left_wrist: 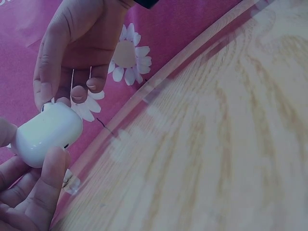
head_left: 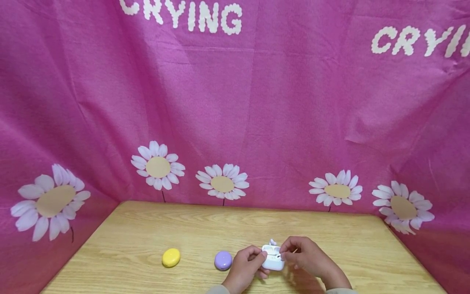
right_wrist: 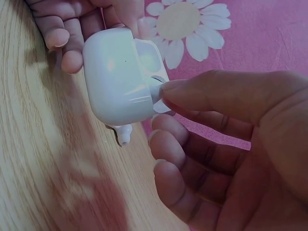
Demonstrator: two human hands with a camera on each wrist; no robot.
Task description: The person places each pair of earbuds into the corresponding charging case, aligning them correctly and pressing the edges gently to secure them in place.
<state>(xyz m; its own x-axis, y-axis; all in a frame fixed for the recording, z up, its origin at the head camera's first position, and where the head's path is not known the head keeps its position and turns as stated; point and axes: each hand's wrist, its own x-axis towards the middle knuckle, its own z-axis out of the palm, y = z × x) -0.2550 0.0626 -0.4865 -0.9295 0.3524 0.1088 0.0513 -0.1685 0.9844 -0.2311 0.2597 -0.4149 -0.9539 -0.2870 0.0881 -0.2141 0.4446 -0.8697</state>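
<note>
My left hand [head_left: 245, 266] grips a white earbud case [head_left: 273, 264] whose lid is flipped up. At the case's right side, the thumb and index finger of my right hand [head_left: 312, 258] pinch a white earbud [right_wrist: 157, 91], which sits right at the slot opening. My right hand's other fingers are loosely bent below the case in the right wrist view. A second white earbud [head_left: 272, 242] lies on the table just behind the case, and it also shows under the case [right_wrist: 115, 77] in the right wrist view.
A purple round case [head_left: 223, 260] stands on the wooden table [head_left: 139, 228] close to my left hand. Farther left lies a yellow round case [head_left: 171, 257]. A pink cloth [head_left: 286, 122] with daisies and lettering hangs around the table's back and sides.
</note>
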